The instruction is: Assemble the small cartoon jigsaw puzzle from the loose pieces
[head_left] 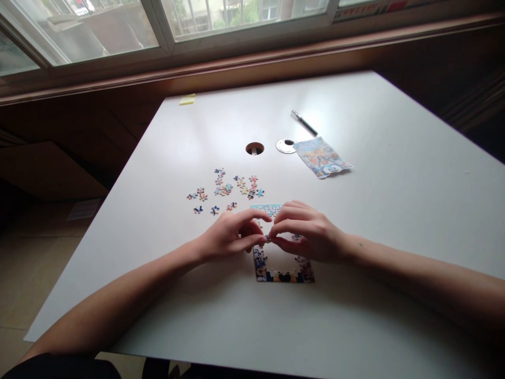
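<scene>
A small jigsaw puzzle piece is held up between my two hands, above a partly built puzzle. My right hand pinches it at thumb and index fingertip. From the other side, my left hand grips it at the thumb tip with curled fingers, its index finger arched above. Under the hands lies the puzzle border, a rectangular frame of joined pieces around a bare middle. Its top strip is light blue, its lower edge dark and yellow. My hands cover parts of its upper sides.
Several loose puzzle pieces are scattered left of and beyond the border on the white table. Farther back are a colourful packet, a pen, a round cable hole, its cover and a yellow sticker.
</scene>
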Demonstrator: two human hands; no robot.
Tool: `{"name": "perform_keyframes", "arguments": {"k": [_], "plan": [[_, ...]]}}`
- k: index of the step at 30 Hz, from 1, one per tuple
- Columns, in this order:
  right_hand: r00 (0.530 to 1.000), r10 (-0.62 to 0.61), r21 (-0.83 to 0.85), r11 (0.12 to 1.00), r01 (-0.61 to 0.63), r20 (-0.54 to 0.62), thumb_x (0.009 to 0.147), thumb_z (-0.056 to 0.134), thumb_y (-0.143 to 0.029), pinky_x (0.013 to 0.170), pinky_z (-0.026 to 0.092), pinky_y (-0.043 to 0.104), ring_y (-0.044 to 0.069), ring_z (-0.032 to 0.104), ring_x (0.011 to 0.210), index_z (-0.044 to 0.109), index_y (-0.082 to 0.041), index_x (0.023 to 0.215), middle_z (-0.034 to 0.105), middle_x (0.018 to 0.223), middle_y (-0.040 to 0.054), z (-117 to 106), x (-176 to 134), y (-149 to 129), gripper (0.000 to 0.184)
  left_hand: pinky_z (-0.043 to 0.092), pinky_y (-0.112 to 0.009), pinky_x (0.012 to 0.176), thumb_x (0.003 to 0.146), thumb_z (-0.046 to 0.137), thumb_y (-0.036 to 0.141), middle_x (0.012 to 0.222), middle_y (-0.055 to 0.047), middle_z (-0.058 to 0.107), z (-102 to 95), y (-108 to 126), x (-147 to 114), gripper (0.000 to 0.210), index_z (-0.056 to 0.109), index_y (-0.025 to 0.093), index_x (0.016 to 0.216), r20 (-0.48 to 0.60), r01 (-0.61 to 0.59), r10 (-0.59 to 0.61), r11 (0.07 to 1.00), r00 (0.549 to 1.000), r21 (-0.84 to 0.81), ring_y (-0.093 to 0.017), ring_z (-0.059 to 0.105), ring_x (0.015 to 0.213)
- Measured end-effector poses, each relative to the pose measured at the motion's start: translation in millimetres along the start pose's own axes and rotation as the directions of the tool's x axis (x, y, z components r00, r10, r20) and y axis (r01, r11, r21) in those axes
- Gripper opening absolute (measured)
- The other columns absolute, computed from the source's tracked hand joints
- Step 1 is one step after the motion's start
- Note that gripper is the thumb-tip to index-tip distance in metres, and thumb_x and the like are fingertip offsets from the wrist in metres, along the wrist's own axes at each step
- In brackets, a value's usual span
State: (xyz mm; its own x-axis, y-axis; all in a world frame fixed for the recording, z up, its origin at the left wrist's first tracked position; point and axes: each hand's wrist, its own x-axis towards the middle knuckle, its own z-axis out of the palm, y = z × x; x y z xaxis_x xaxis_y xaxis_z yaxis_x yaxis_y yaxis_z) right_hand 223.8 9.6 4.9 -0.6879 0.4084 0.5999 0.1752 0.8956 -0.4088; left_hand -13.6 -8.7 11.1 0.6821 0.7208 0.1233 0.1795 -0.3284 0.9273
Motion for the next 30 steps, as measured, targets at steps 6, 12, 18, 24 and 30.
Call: {"name": "perform_keyframes", "arguments": {"k": [6,12,18,24,30], "plan": [[0.988,0.145,-0.062,0.987,-0.148,-0.058,0.082,0.069,-0.014,0.069,0.049,0.033,0.017,0.058,0.073,0.069,-0.021,0.085,0.067,0.077,0.0035,-5.1,1.5,10.1,0.008,0.054,-0.030,0.075,0.091,0.061,0.019,0.093,-0.007,0.068,-7.9,-5.9,5.4,0.010,0.063,0.016,0.100,-0.257,-0.104,0.209,0.924,0.944,0.368,-0.016,0.063,0.084],[0.958,0.285,-0.089,0.954,-0.288,-0.041,0.082,0.068,-0.014,0.072,0.049,0.033,0.018,0.058,0.074,0.072,-0.020,0.082,0.069,0.078,0.0039,-3.6,0.9,20.8,0.007,0.050,-0.039,0.092,0.088,0.059,0.011,0.100,-0.007,0.067,-15.2,-18.6,7.8,0.012,0.066,0.018,0.094,-0.228,-0.154,0.332,0.811,0.915,0.564,-0.019,0.060,0.097],[0.954,0.301,-0.093,0.950,-0.299,0.003,0.085,0.067,-0.018,0.069,0.047,0.033,0.017,0.056,0.071,0.072,-0.020,0.081,0.068,0.074,0.0035,-0.8,1.6,22.1,0.007,0.050,-0.038,0.092,0.087,0.062,0.013,0.101,-0.005,0.067,-11.7,-21.0,8.2,0.011,0.067,0.020,0.094,-0.124,-0.217,0.355,0.774,0.926,0.595,-0.019,0.058,0.100],[0.946,0.324,-0.124,0.940,-0.319,0.020,0.087,0.067,-0.022,0.071,0.047,0.033,0.018,0.055,0.073,0.072,-0.021,0.080,0.068,0.075,0.0037,0.1,1.7,22.2,0.008,0.050,-0.037,0.092,0.088,0.060,0.012,0.100,-0.005,0.068,-11.0,-21.1,9.4,0.011,0.066,0.019,0.093,-0.096,-0.213,0.327,0.784,0.940,0.583,-0.019,0.058,0.099],[0.948,0.314,-0.162,0.939,-0.303,0.045,0.087,0.067,-0.023,0.073,0.045,0.034,0.018,0.054,0.074,0.072,-0.021,0.082,0.067,0.076,0.0035,1.0,0.7,21.3,0.008,0.051,-0.037,0.092,0.089,0.059,0.012,0.101,-0.006,0.068,-10.2,-20.5,9.3,0.011,0.066,0.019,0.095,-0.101,-0.200,0.313,0.791,0.944,0.578,-0.019,0.058,0.100]]}}
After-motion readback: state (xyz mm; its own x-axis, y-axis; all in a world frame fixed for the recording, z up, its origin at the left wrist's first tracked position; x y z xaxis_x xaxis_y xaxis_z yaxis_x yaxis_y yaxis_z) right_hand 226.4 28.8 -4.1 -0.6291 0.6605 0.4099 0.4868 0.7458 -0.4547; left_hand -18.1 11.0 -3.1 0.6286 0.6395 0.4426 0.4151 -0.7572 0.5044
